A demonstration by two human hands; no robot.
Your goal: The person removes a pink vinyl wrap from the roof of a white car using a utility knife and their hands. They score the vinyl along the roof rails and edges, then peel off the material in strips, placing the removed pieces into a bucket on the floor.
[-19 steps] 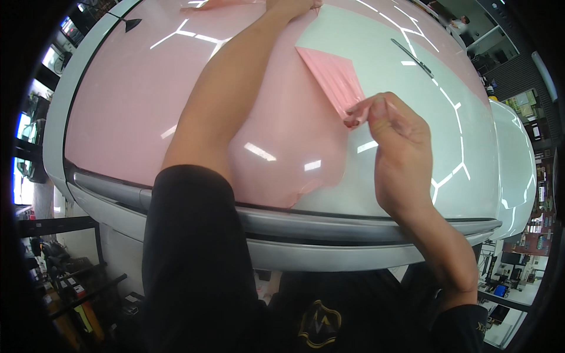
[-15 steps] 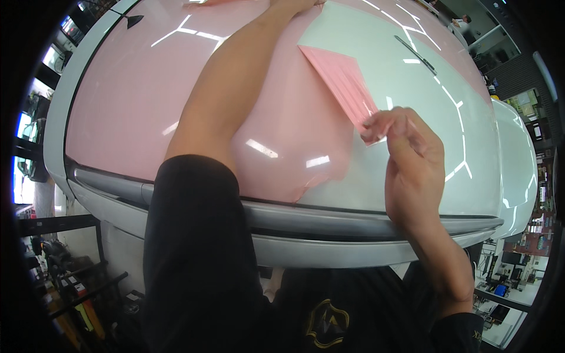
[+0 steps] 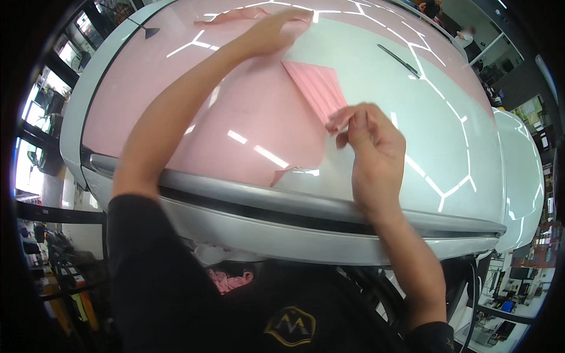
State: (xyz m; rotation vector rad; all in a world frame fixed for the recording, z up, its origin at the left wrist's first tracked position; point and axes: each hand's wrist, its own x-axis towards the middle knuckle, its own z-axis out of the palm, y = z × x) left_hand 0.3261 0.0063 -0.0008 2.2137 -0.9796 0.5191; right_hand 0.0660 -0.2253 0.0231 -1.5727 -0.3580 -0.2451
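Note:
Pale pink film (image 3: 253, 123) covers the left part of a car roof, and the pale green painted surface (image 3: 359, 53) lies bare to its right. A pleated flap (image 3: 318, 88) of this film is lifted and folded back. My right hand (image 3: 379, 150) pinches the flap's lower corner between thumb and fingers. My left hand (image 3: 279, 35) is stretched out to the film's far edge; its bent fingers, a little blurred, close there. Close to the roof rail, the film's near corner (image 3: 288, 175) looks ragged and slightly curled.
A slim dark pen-shaped tool (image 3: 399, 60) lies on the bare paint. A silver roof rail (image 3: 265, 197) runs along the near side. A small black antenna (image 3: 151, 33) stands at the far left. Crumpled pink film (image 3: 229, 281) shows below the car's side. People are at the far right.
My right hand has moved left with the flap corner. My left forearm has swung left, and its hand now shows more fully. The whole view has shifted, with the crumpled film below now visible.

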